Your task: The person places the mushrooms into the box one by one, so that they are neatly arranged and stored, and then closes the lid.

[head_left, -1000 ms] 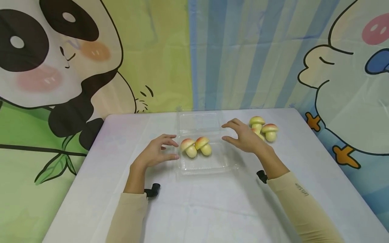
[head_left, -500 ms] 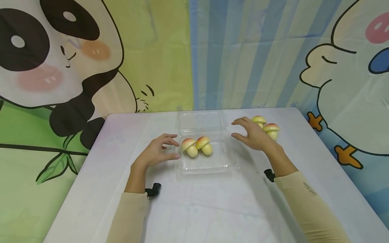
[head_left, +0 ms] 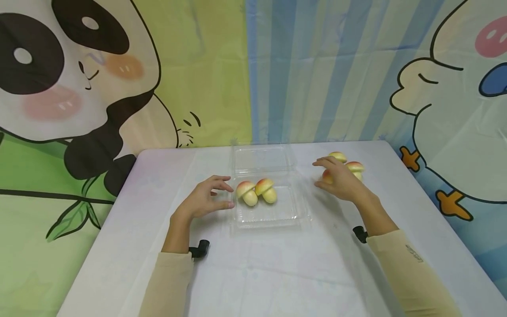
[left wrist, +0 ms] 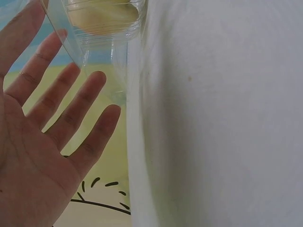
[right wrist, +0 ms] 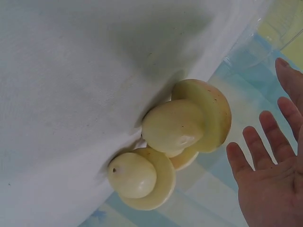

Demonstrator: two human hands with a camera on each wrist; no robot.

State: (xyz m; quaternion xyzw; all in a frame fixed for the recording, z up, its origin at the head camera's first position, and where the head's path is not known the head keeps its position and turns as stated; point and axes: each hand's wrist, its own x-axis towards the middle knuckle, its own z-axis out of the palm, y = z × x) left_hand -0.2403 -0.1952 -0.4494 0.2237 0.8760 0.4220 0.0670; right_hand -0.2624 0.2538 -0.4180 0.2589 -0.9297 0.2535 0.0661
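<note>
Two toy mushrooms with red-yellow caps, a left one (head_left: 247, 193) and a right one (head_left: 266, 191), lie side by side in a clear plastic box (head_left: 273, 216) whose lid (head_left: 259, 158) is folded back. My left hand (head_left: 203, 196) is held at the box's left edge with its fingers spread; in the left wrist view the palm holds nothing. Over at the right, my right hand (head_left: 343, 179) hovers by a cluster of mushrooms (right wrist: 175, 127), partly covering them in the head view. Seen from the right wrist, its fingers (right wrist: 274, 137) are extended and apart from the mushrooms.
A white cloth covers the table (head_left: 253, 273). Behind it hangs a cartoon backdrop (head_left: 309, 75) with a panda and striped panels. Black wrist cameras, the left one (head_left: 200, 249) and the right one (head_left: 360, 234), sit under the forearms.
My right hand has moved right, away from the box and over to the mushroom cluster. The left hand and the two mushrooms in the box have stayed in place.
</note>
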